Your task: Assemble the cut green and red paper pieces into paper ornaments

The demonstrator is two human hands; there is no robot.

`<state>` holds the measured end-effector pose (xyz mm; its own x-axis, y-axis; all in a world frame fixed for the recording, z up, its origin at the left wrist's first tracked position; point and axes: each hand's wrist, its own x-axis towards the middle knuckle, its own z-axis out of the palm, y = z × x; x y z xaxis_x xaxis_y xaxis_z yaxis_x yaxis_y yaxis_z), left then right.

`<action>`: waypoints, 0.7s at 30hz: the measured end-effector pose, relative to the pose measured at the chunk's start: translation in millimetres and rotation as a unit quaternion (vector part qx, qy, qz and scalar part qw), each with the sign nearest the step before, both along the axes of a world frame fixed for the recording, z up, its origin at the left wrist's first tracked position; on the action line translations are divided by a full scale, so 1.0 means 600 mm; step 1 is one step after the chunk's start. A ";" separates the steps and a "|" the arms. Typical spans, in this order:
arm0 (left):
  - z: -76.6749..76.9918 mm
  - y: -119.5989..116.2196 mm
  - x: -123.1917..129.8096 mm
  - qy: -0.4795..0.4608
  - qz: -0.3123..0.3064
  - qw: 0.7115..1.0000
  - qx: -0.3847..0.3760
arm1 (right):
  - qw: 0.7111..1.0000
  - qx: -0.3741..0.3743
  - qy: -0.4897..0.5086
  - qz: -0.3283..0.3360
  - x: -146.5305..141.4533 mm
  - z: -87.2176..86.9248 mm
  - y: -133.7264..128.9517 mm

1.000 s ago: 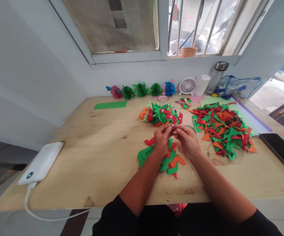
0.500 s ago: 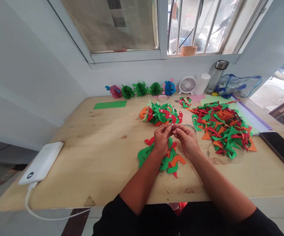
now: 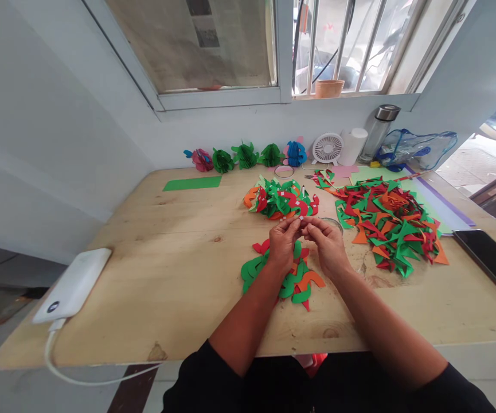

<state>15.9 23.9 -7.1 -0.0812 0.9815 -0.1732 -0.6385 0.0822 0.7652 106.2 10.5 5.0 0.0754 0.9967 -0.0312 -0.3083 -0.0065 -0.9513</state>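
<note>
My left hand point(image 3: 284, 238) and my right hand point(image 3: 325, 241) meet fingertip to fingertip over the table, both in a pinch. A tiny white square point(image 3: 301, 218) shows at the fingertips; what it sits on is hidden by the fingers. Just behind them lies a heap of curled paper pieces point(image 3: 282, 195) in green, red and orange, some bearing small white squares. Beneath my wrists is another group of curved paper cut-outs point(image 3: 254, 268), green, red and orange, partly covered by my left forearm.
Right of my hands spreads a large pile of paper scraps point(image 3: 398, 223), with a black phone point(image 3: 492, 264) beyond it. Folded paper figures point(image 3: 245, 156), a small fan point(image 3: 327, 148) and a glass bottle point(image 3: 379, 135) line the wall. A white power bank point(image 3: 73, 285) lies left.
</note>
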 end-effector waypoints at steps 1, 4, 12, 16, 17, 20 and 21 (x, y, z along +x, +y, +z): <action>-0.001 0.000 0.000 -0.001 -0.001 1.000 0.001 | 1.000 0.002 -0.004 -0.003 0.000 0.001 0.000; -0.004 0.001 0.000 -0.006 -0.009 1.000 0.011 | 1.000 0.010 -0.015 -0.007 0.001 0.002 0.000; -0.002 0.001 0.000 0.004 -0.011 1.000 0.021 | 0.998 0.035 -0.053 -0.005 0.004 -0.003 0.000; -0.002 0.001 -0.001 0.018 -0.009 0.999 0.025 | 0.996 0.047 -0.076 -0.010 0.004 -0.004 0.001; -0.002 0.001 -0.001 0.020 -0.009 0.999 0.024 | 0.995 0.051 -0.082 -0.011 0.004 -0.004 0.001; -0.001 0.001 -0.002 0.024 -0.009 0.999 0.022 | 0.994 0.061 -0.094 -0.014 0.005 -0.004 0.001; -0.001 0.001 -0.002 0.025 -0.008 0.999 0.022 | 0.993 0.064 -0.098 -0.015 0.005 -0.004 0.001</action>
<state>14.7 24.4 -7.6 -0.0730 0.9894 -0.1259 -0.5981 0.0576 0.7994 109.2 11.2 2.7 0.0966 0.9888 0.1140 -0.1153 0.1249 -0.9854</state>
